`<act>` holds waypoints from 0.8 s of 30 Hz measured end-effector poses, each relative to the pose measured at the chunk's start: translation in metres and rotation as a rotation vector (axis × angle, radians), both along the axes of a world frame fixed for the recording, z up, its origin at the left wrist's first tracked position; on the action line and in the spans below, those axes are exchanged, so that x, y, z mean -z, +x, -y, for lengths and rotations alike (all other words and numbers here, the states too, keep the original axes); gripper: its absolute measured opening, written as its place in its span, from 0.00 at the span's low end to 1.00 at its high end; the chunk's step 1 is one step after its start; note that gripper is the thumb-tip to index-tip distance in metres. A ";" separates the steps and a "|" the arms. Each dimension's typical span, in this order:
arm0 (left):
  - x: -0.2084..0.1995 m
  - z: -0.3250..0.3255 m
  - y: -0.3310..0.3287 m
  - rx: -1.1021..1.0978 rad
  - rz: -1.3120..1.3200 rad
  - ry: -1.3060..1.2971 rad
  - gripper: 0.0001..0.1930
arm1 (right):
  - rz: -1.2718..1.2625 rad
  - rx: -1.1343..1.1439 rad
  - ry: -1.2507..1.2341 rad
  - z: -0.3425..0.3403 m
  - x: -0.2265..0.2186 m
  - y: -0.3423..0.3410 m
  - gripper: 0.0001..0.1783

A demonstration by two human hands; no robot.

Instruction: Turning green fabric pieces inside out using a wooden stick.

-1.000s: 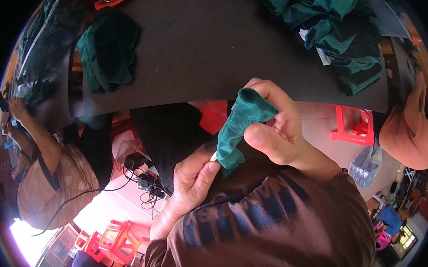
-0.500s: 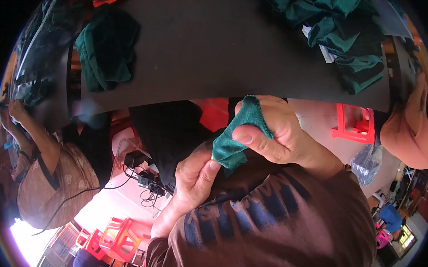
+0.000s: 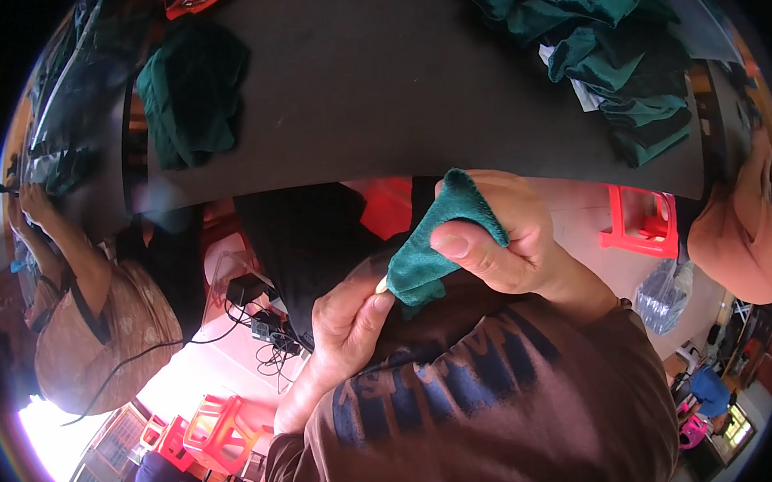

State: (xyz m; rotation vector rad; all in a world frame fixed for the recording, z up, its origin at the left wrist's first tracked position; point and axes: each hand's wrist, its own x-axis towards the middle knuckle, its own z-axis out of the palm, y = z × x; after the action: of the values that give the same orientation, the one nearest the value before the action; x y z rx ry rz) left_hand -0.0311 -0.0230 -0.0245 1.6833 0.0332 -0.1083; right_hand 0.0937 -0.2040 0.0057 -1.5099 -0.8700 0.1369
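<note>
A folded piece of green velvet cloth [image 3: 433,243], tapering to a blunt point at its upper end, is in front of my chest. My right hand [image 3: 506,236] grips its upper part, with the thumb pressed flat on the front and the fingers behind. At the cloth's lower left corner, the thumb and forefinger of my left hand [image 3: 346,320] are pinched together. Between them a small pale yellowish tip [image 3: 382,285] shows, touching the cloth; I cannot tell what it is.
Ahead is a dark table [image 3: 345,88]. Green velvet heaps lie on its left [image 3: 190,94] and right [image 3: 602,59]. Red plastic stools [image 3: 639,221] and a clear plastic bag [image 3: 662,298] are on the floor. Cables [image 3: 274,332] hang at my left. A co-worker [image 3: 106,331] works on the left.
The cloth has turned slightly in my right hand and spreads a little wider. My left hand has shifted slightly left and down, and the pale tip now shows at its fingertips.
</note>
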 end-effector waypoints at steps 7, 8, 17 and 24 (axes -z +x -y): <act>0.008 -0.002 -0.005 -0.013 0.007 -0.007 0.14 | 0.066 -0.022 0.002 -0.009 0.007 -0.006 0.09; 0.009 -0.002 -0.006 -0.013 0.006 -0.007 0.14 | 0.066 0.016 0.010 -0.009 0.008 -0.007 0.08; 0.005 -0.001 -0.005 0.011 0.042 0.088 0.08 | 0.069 0.031 0.079 -0.010 0.012 -0.012 0.09; -0.004 -0.009 0.005 0.034 0.029 0.167 0.07 | 0.015 -0.081 0.075 0.000 0.015 -0.001 0.12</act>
State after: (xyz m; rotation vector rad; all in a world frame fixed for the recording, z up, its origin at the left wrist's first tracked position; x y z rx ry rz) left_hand -0.0260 -0.0142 -0.0208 1.8520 -0.0083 -0.1095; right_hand 0.0925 -0.2037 -0.0093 -1.4083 -0.9391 0.1506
